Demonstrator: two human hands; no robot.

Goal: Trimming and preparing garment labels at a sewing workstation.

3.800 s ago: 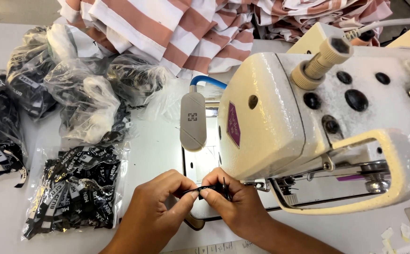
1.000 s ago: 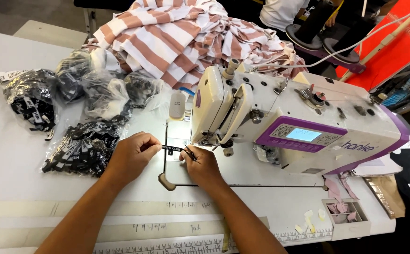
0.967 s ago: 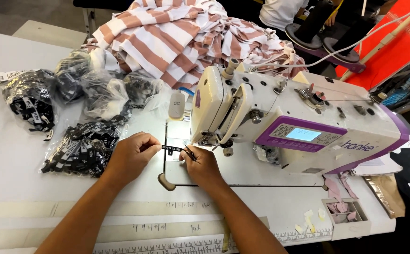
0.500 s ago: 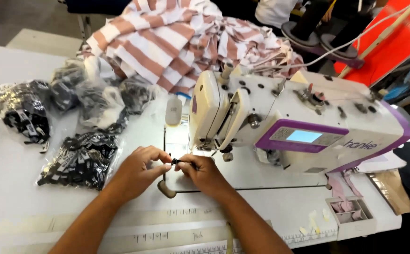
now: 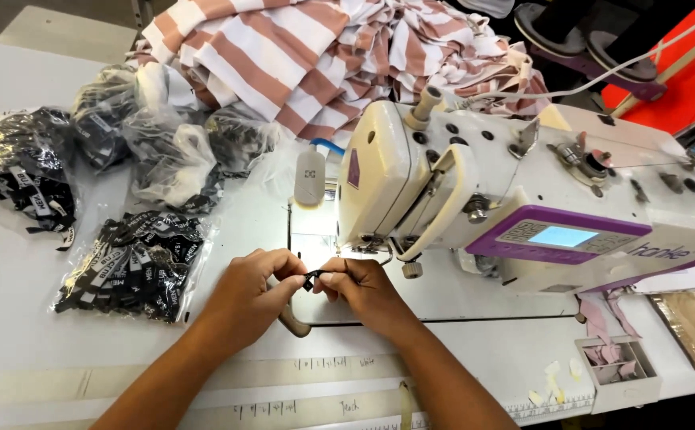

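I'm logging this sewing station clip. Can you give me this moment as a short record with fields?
left hand: pinches one end of a small black label
right hand: pinches the other end
label position: in front of the sewing machine, short of its needle
left of hands: clear bags of black labels
behind machine: striped fabric piled

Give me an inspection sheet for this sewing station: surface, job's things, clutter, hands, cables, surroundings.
Surface: white table, paper measuring strips taped along the near edge.
Job's things: small black label pinched between both hands, in front of the sewing machine.
Clutter: clear bags of black labels at left; striped fabric pile behind; small tray of scraps at right.
Hands: left hand and right hand both grip the label.
Cables: white cord running over the machine's back.
Surroundings: orange-red surface at top right; floor beyond.
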